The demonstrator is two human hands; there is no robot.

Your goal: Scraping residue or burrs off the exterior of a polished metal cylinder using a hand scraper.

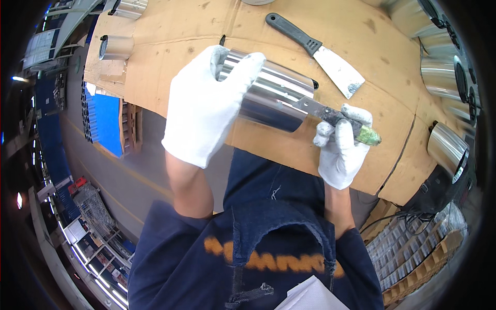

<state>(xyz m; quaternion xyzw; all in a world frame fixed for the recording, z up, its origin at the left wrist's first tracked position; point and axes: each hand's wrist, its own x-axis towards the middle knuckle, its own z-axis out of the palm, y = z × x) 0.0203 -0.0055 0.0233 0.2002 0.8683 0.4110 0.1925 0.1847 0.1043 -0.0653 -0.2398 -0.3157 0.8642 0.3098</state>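
My left hand, in a white glove, grips a shiny metal cylinder by its left end, thumb across the top. The cylinder lies tilted, its right end lower, over the front of the table. In my gloved right hand is a utility knife with a dark handle and green tape at its end. Its blade meets the cylinder's surface near the right end. Beyond the cylinder lies a scraper with a black handle and a wide, paint-marked blade.
Cardboard covers the table. More metal cylinders stand at the far left, one of them a short one, and along the right edge, including a tilted one. Left of the table is a blue-topped pallet. Stacked goods sit on a pallet at lower right.
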